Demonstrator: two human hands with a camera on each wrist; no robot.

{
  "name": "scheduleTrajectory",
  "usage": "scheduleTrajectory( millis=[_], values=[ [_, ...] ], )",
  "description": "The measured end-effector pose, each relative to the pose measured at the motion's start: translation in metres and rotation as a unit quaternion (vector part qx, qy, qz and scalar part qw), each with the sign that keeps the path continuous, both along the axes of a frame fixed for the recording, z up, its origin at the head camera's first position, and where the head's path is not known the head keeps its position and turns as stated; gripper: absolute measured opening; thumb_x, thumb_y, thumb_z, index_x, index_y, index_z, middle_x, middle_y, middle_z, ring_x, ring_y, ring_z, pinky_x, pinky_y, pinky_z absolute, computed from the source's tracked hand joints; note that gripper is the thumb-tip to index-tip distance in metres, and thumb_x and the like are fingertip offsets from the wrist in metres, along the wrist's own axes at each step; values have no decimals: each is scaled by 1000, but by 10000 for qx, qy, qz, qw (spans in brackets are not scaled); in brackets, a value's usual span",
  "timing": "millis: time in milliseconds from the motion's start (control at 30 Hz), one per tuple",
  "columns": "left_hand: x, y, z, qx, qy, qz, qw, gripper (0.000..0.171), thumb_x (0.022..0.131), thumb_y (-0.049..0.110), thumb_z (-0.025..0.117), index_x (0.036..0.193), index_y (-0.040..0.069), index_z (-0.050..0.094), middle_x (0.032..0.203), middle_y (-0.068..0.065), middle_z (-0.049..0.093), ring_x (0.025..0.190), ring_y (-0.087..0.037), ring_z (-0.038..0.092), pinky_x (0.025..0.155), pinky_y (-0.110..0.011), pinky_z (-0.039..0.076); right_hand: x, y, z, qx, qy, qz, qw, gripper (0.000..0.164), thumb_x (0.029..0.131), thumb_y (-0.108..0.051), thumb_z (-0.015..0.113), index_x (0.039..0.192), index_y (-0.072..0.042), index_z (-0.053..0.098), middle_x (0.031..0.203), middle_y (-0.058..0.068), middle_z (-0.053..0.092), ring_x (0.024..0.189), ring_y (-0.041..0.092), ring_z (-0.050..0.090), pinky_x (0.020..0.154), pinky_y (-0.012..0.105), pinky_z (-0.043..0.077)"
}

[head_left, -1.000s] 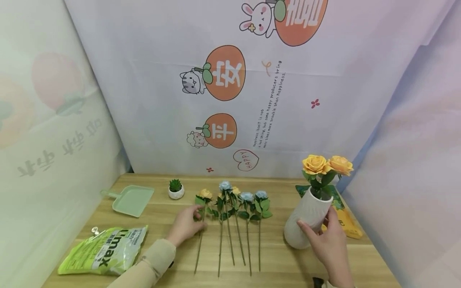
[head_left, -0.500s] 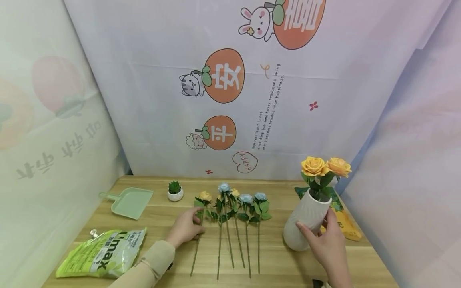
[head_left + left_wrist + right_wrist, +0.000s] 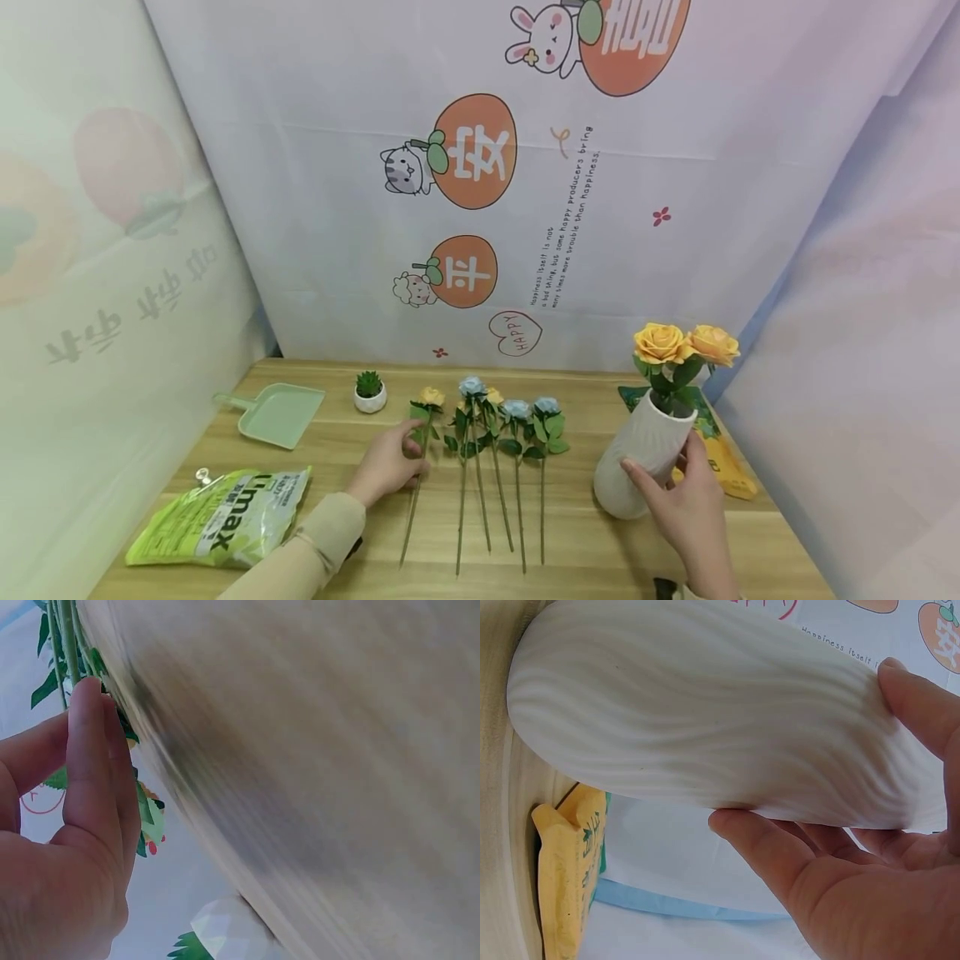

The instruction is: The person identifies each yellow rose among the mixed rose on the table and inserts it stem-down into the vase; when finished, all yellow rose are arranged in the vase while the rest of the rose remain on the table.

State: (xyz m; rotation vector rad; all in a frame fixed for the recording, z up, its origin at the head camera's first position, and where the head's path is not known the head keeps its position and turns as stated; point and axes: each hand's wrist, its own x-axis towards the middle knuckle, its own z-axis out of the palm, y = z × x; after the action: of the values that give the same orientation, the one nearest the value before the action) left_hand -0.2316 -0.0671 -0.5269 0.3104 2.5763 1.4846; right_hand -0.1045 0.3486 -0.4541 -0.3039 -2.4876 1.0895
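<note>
My left hand (image 3: 388, 461) pinches the stem of the leftmost yellow rose (image 3: 431, 397), close below its leaves. In the left wrist view, the thumb and fingers (image 3: 91, 742) meet at the green stem (image 3: 69, 645). Beside it lie several more long-stemmed roses, with blue heads (image 3: 516, 408) and yellow heads (image 3: 492, 397), stems pointing toward me. On the right, my right hand (image 3: 684, 500) grips a white rippled vase (image 3: 637, 458), which leans to the right. Two yellow-orange roses (image 3: 660, 343) stand in its mouth. The right wrist view shows thumb and fingers on opposite sides of the vase (image 3: 705, 712).
A small potted succulent (image 3: 369, 393) and a green dustpan (image 3: 281, 415) sit at the back left. A green-and-white bag (image 3: 225, 517) lies front left. Behind the vase is a yellow-and-green packet (image 3: 723, 467). Printed cloth (image 3: 337, 250) closes off the table's back and sides.
The lower end of the leftmost yellow rose's stem has swung slightly left under my left hand. My right hand and the vase hold about the same place; the head view shifts a little.
</note>
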Motion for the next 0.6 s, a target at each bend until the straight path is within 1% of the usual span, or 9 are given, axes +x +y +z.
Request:
scheduleTrajectory(
  millis=[233,367,533,600],
  values=[
    [-1,2,7,152,165,56,9997,79,91,-2,83,161,10,49,114,-15,72,64,-18,70,58,-32,63,0,1,0,-35,-80,7,10000,107,92,-45,88,167,-2,26,158,32,45,135,60,52,96,72,55],
    [0,5,12,375,303,96,9988,77,91,-3,81,161,9,49,117,-18,72,66,-21,73,58,-33,64,0,1,0,-50,-104,5,9999,107,92,-45,88,167,-2,26,158,32,44,135,59,52,97,71,55],
    [-1,8,17,550,425,284,9972,75,94,-1,80,162,13,49,117,-15,73,66,-26,75,59,-37,64,0,0,1,-37,-76,-11,10000,106,92,-43,88,167,-2,26,158,32,45,135,59,52,97,71,55],
    [-2,9,20,683,458,346,9960,76,95,-1,81,162,15,49,118,-15,73,69,-28,76,61,-39,65,0,0,1,-29,-41,-13,10000,106,91,-43,89,167,-2,27,157,32,46,134,59,53,97,71,56]
  ],
)
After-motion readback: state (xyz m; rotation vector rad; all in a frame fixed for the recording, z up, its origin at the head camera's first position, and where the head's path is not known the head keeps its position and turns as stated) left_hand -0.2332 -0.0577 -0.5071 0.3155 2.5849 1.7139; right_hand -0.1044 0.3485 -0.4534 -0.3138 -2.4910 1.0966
